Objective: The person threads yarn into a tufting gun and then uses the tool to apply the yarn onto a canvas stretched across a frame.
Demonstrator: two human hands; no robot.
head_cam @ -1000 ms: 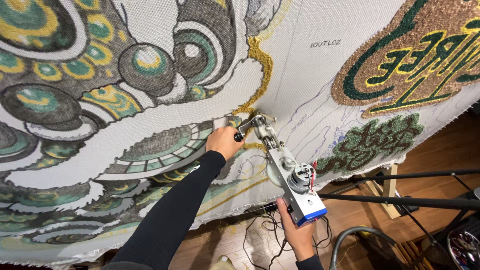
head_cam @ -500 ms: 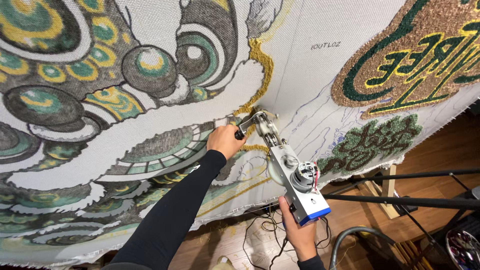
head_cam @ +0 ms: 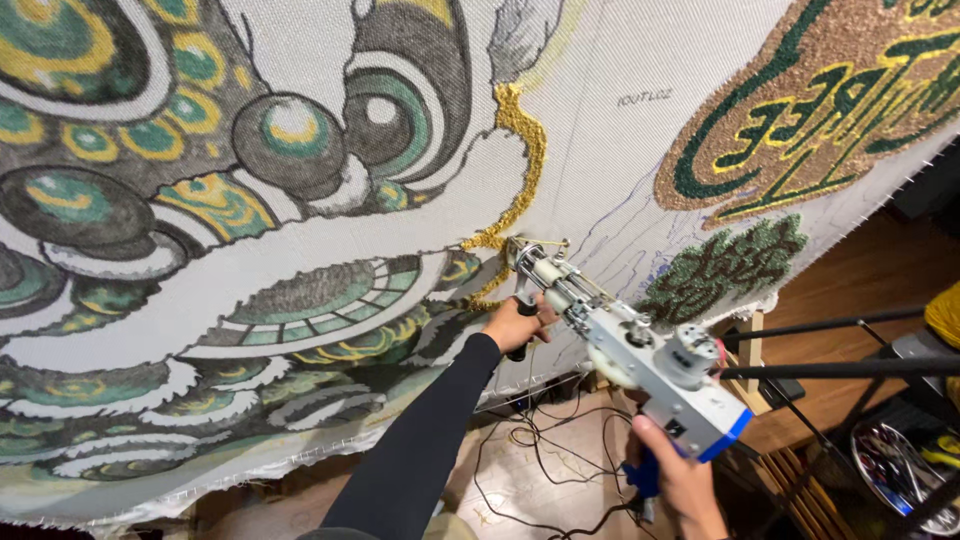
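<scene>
Tufting gun (head_cam: 640, 365) held in both hands against the stretched cloth (head_cam: 620, 150). Left hand (head_cam: 515, 325): fingers closed around the black front handle, just below the needle end. Right hand (head_cam: 680, 480): fingers wrapped on the blue rear grip, under the grey body. Needle tip touches the cloth at the lower end of the yellow tufted line (head_cam: 520, 170), which runs up from the left fingers. Bare white cloth lies to the right of the tip; green tufted patch (head_cam: 725, 265) near, beyond it. Cloth's lower edge passes just below the left fingers. Loose cables (head_cam: 545, 460) on the floor between the forearms. Black rod (head_cam: 830, 325) crosses right of the gun.
</scene>
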